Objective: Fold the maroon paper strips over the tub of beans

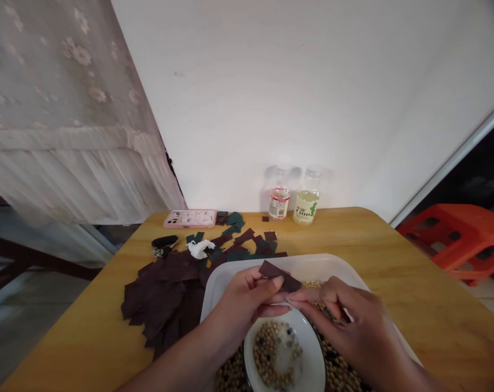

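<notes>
1. The left hand (247, 302) pinches a dark square piece (280, 275) between thumb and fingers.
2. The right hand (345, 316) meets it, fingertips touching the piece's right end.
3. Both hover above the white bowl (312, 354) of beans, over the white tray (312, 264).

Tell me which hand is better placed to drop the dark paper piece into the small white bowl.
Left, probably. The left hand pinches the dark paper piece directly above the small white bowl; the right hand only touches its edge with fingertips.
</notes>
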A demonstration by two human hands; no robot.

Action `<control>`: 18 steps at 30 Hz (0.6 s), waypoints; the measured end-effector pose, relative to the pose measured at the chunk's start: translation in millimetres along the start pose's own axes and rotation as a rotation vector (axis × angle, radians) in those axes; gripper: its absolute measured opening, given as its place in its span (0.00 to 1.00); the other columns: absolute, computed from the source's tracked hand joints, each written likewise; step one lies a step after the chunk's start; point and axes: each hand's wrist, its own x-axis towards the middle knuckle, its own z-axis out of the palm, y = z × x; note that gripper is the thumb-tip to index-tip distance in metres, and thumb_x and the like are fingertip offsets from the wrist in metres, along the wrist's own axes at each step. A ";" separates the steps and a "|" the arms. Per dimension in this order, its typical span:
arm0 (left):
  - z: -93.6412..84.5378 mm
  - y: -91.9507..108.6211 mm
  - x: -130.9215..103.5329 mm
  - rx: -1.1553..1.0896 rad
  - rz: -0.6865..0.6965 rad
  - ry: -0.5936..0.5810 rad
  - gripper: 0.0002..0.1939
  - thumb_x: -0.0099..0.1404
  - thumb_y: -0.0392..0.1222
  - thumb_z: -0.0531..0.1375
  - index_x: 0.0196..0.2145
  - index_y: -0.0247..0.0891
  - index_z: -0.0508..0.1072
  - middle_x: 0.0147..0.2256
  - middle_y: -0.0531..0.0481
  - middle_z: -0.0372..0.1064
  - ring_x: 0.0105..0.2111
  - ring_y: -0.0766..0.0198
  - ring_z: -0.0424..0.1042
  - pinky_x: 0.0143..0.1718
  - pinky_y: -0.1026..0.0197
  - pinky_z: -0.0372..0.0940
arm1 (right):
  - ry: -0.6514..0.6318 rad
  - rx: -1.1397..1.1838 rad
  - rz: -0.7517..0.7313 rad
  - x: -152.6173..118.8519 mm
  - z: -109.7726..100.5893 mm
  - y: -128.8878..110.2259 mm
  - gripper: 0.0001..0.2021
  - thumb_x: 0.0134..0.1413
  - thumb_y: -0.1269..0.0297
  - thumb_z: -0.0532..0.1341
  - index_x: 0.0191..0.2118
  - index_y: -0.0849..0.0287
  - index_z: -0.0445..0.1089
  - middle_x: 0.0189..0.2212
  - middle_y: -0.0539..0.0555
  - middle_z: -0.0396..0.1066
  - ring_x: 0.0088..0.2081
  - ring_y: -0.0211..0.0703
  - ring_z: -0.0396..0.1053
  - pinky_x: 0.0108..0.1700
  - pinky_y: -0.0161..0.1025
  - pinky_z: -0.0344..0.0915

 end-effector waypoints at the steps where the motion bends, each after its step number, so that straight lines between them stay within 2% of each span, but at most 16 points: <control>1: 0.2 0.0 -0.1 0.004 -0.001 -0.003 0.07 0.56 0.41 0.63 0.32 0.36 0.72 0.29 0.53 0.72 0.29 0.71 0.73 0.30 0.72 0.67 | 0.008 0.004 0.004 0.2 -0.3 0.1 0.19 0.52 0.71 0.60 0.20 0.55 0.48 0.19 0.46 0.73 0.27 0.39 0.76 0.20 0.25 0.65; 5: 0.9 -0.3 -1.8 0.046 -0.008 -0.005 0.08 0.56 0.43 0.63 0.33 0.36 0.72 0.31 0.50 0.73 0.31 0.69 0.73 0.31 0.71 0.67 | 0.041 -0.021 0.006 -0.4 0.1 2.3 0.17 0.51 0.72 0.60 0.20 0.55 0.50 0.19 0.46 0.73 0.28 0.39 0.76 0.23 0.25 0.67; 11: -1.3 -1.5 -1.0 0.050 -0.007 0.013 0.09 0.55 0.42 0.63 0.33 0.36 0.73 0.30 0.51 0.73 0.29 0.71 0.72 0.30 0.72 0.67 | -0.016 -0.006 -0.057 0.3 2.9 4.5 0.15 0.52 0.72 0.60 0.21 0.55 0.53 0.23 0.47 0.74 0.32 0.39 0.76 0.26 0.25 0.69; 14: -1.1 -0.7 0.6 0.043 -0.019 0.022 0.10 0.55 0.42 0.64 0.34 0.35 0.73 0.30 0.51 0.72 0.30 0.70 0.73 0.30 0.71 0.67 | -0.020 0.044 0.000 0.9 2.8 4.3 0.15 0.51 0.71 0.60 0.22 0.55 0.53 0.25 0.47 0.75 0.32 0.39 0.76 0.26 0.25 0.69; 18: 0.8 0.8 0.1 0.010 -0.021 0.046 0.09 0.54 0.42 0.64 0.32 0.35 0.72 0.30 0.50 0.73 0.30 0.70 0.73 0.30 0.71 0.67 | -0.018 0.044 0.066 -0.4 1.6 4.8 0.18 0.51 0.71 0.61 0.20 0.55 0.49 0.20 0.46 0.73 0.31 0.40 0.76 0.22 0.26 0.67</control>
